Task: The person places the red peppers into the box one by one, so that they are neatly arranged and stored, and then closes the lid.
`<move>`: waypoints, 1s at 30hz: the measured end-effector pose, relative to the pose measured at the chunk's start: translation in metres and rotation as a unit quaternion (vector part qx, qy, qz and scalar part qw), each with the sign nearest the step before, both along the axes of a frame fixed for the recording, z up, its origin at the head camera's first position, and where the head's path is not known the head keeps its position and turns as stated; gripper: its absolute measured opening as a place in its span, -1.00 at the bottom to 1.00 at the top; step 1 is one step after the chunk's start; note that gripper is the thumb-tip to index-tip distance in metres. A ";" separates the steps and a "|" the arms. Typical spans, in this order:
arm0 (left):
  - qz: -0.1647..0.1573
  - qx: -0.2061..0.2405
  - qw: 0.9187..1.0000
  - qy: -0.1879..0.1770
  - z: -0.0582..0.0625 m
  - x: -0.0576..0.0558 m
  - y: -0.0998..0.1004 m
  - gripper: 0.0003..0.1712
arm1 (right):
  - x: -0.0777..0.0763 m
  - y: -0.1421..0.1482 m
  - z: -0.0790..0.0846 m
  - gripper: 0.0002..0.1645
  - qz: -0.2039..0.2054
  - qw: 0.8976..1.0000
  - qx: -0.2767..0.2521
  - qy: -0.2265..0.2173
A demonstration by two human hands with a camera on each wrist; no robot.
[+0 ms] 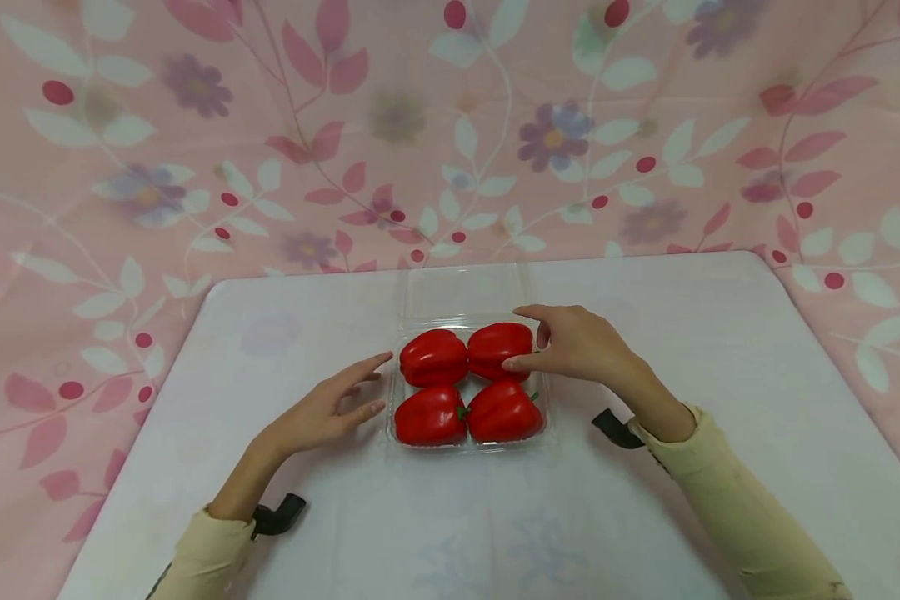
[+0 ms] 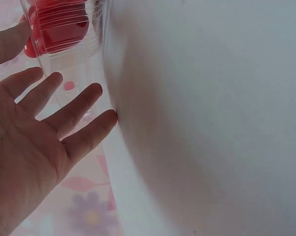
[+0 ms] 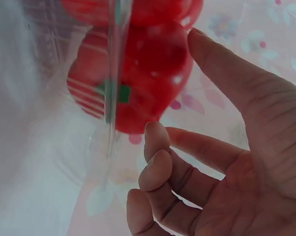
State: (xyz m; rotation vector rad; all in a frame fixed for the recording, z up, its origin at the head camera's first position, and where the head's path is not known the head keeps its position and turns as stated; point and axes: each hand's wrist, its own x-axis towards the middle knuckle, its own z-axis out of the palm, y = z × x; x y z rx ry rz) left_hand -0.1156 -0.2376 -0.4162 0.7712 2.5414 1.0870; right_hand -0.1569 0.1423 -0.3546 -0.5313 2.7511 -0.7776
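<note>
Several glossy red bell peppers sit in two rows inside a clear plastic clamshell box (image 1: 468, 447), its lid (image 1: 461, 292) folded back behind it. My right hand (image 1: 570, 340) hovers around the right end of the back right bell pepper (image 1: 498, 346). Its thumb is at that pepper's near side, and its index finger reaches past the far side. In the right wrist view, the other fingers bend loosely beside the box, gripping nothing. My left hand (image 1: 330, 408) is beside the box's left wall, near the front left bell pepper (image 1: 429, 417). Its fingers are spread and hold nothing.
The box stands on a table with a pale cloth (image 1: 330, 533). Behind the table hangs a pink floral cloth (image 1: 420, 125). A black wrist mount juts from each sleeve, one on the left (image 1: 279, 515) and one on the right (image 1: 617, 429).
</note>
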 end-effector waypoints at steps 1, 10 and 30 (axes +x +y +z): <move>0.000 0.011 1.000 -0.005 0.000 -0.001 -0.001 -0.19 | -0.001 0.002 0.001 -0.08 0.000 1.000 -0.002 0.002; 0.011 0.097 0.994 -0.040 0.001 -0.015 -0.008 -0.29 | -0.009 0.020 0.002 -0.14 -0.014 0.999 -0.039 -0.004; 0.212 0.211 0.939 -0.169 0.001 -0.062 0.024 -0.26 | -0.044 0.035 -0.022 -0.29 -0.055 0.990 -0.126 -0.009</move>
